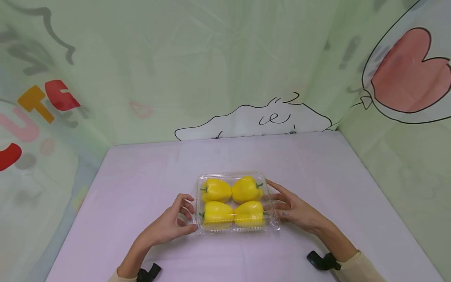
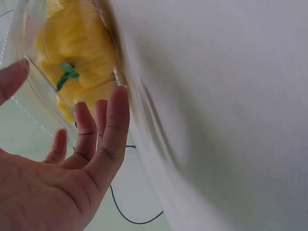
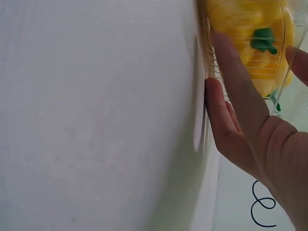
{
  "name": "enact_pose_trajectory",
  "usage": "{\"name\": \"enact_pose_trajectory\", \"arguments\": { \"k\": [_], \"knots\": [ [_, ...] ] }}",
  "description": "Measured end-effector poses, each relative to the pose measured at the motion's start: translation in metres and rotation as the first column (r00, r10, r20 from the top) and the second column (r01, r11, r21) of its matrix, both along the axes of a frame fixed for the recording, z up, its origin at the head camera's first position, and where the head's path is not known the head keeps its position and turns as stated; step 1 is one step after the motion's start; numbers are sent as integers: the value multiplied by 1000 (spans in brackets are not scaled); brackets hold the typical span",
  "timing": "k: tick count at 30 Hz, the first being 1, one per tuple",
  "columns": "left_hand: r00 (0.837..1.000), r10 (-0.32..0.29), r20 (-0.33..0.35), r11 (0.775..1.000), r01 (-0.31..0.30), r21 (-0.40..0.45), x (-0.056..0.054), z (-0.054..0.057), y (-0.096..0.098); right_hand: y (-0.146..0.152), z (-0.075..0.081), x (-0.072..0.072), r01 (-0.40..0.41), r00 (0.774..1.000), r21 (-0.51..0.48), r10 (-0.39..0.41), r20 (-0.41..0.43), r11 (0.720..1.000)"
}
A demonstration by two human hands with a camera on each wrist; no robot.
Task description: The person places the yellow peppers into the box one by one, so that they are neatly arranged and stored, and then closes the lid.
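Observation:
A clear plastic clamshell box (image 1: pixel 243 230) with yellow bell peppers (image 1: pixel 216 190) inside lies on the table in front of me. The peppers sit in two rows, their green stems (image 2: pixel 69 72) pointing out to the sides. At the box's left side is my left hand (image 1: pixel 169 224), thumb at the front left corner and fingers loosely bent beside the wall. My right hand (image 1: pixel 297 209) touches the opposite side. In the right wrist view its long fingers (image 3: pixel 240 82) lie along the ribbed wall, with the thumb at the lid's edge.
The table (image 1: pixel 148 168) has a pale, smooth cover. Light green printed curtains (image 1: pixel 211 58) stand along its back and both sides, with cartoon drawings and a red heart (image 1: pixel 401 74). Black wrist mounts (image 1: pixel 322 261) sit near beige sleeves (image 1: pixel 359 268).

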State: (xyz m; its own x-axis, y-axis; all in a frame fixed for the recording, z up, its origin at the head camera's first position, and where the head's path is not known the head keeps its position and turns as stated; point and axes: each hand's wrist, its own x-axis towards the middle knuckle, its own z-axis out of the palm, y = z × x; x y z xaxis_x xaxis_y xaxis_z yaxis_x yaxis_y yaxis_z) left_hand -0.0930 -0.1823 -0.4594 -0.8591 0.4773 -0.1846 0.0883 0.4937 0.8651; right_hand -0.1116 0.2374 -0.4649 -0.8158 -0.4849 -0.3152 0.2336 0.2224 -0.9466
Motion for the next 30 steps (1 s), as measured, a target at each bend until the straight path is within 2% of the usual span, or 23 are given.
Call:
{"name": "enact_pose_trajectory", "arguments": {
  "k": [6, 10, 13, 16, 20, 25, 30],
  "knots": [
    [999, 22, 47, 1000, -21, -23, 2, 1, 2, 6, 2, -1, -7, 999, 37, 8, -35, 999],
    [996, 13, 89, 998, -8, -55, 3, 1, 2, 12, 4, -2, 0, 998, 84, 5, -60, 996],
    [989, -7, 150, 999, 14, -46, 3, 0, 2, 16, 6, -2, -2, 999, 94, 7, -49, 996],
    [973, -25, 230, 1000, 24, 4, 3, -1, 3, 20, 8, -2, -18, 1000, 80, 20, -23, 997],
    [953, -46, 299, 998, 33, 50, 2, -1, 3, 21, 9, -2, -102, 994, 82, 99, 35, 991],
    [940, -79, 331, 995, 52, 90, 3, -3, 3, 21, 8, -2, -258, 964, 77, 250, 93, 963],
    [935, -83, 345, 992, 45, 116, 4, -4, 4, 18, 3, -2, -298, 953, 52, 295, 67, 953]
  ]
}}
